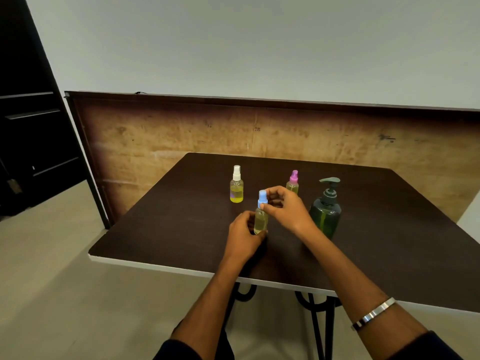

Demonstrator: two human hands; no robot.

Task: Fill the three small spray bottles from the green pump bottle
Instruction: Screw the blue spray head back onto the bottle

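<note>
Gripping one blue-capped spray bottle [261,219], our left hand [244,233] wraps its base, right hand [285,206] pinches its cap; two more spray bottles beyond our fingers, one green pump bottle [326,211] right of them

three small spray bottles on table [389,229]: white-capped spray bottle [236,185], pink-capped spray bottle [293,182], blue-capped spray bottle [261,216]. all three with yellowish liquid inside. one green pump bottle [325,207]. one dark table. two hands in view: left hand [244,236], right hand [287,207], both at blue-capped one. one silver bangle [374,313], on right forearm. one wooden board [233,131] behind table.
</note>
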